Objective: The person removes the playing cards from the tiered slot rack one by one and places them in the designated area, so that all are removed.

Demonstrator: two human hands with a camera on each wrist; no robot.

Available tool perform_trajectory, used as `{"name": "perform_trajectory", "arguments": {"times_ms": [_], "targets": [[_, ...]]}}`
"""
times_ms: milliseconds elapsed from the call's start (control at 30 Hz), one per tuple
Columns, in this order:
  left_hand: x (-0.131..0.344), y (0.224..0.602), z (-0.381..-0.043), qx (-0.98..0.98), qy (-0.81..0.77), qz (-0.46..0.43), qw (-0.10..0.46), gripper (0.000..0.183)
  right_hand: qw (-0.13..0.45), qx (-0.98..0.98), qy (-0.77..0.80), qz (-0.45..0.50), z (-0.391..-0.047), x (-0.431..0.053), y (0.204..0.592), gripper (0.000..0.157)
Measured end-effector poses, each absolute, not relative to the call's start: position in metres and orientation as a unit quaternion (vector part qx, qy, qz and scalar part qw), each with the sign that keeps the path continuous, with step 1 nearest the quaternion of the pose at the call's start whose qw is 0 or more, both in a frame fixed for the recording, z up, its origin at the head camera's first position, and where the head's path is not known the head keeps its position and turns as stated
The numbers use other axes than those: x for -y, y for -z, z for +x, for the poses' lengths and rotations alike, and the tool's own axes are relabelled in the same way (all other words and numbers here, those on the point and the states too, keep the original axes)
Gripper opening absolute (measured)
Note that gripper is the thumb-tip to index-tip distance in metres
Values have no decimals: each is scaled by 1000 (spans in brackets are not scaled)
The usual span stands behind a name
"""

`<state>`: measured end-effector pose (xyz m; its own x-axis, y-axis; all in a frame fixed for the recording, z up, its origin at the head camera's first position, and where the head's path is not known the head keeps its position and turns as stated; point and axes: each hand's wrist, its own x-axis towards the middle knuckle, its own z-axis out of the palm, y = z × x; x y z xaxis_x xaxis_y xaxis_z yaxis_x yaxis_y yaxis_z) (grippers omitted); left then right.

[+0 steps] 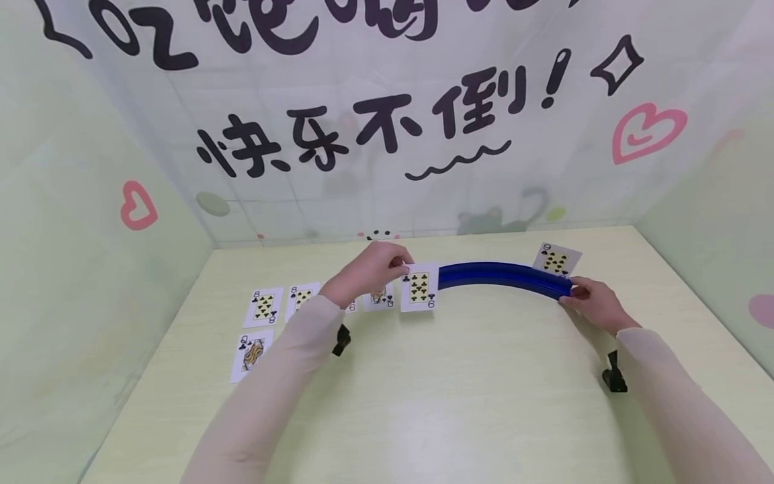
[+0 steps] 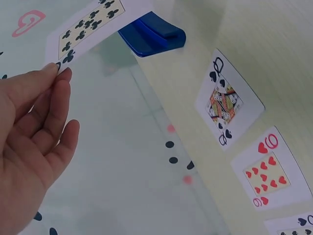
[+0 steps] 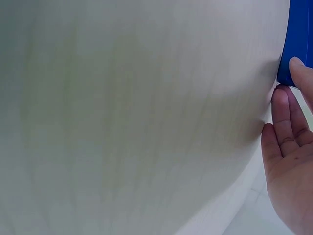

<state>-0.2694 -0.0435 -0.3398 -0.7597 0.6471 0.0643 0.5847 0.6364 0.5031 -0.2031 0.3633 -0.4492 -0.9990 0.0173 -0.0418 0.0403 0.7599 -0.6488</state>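
Note:
Pinched by one corner between the thumb and fingers of my left hand (image 1: 376, 267) is a nine of clubs (image 1: 420, 288), raised in front of the left end of a curved blue card holder (image 1: 490, 272). The left wrist view shows the same nine of clubs (image 2: 90, 30) at the fingertips, near the end of the holder (image 2: 156, 36). My right hand (image 1: 595, 304) grips the holder's right end, its thumb on the blue surface in the right wrist view. Near that end a nine of spades (image 1: 555, 259) stands tilted in the holder.
Left of the holder, face-up cards lie in a row: an eight of clubs (image 1: 263, 308), an eight of spades (image 1: 301, 301), a nine of hearts (image 2: 268, 178) and a queen of spades (image 2: 224, 103). A queen of clubs (image 1: 250, 355) lies nearer, partly behind the left sleeve. Printed cloth walls surround the table.

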Motion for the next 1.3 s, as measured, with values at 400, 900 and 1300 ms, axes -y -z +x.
{"name": "perform_trajectory", "arguments": {"times_ms": [400, 900, 1300], "targets": [[96, 346, -261, -913, -252, 311, 77, 16, 20, -939, 344, 18, -205, -365, 451, 61], [144, 356, -253, -919, -265, 274, 103, 17, 31, -938, 345, 25, -204, -364, 448, 64], [167, 365, -252, -922, -263, 240, 151, 15, 34, -937, 346, 33, -205, -363, 447, 63]]}}
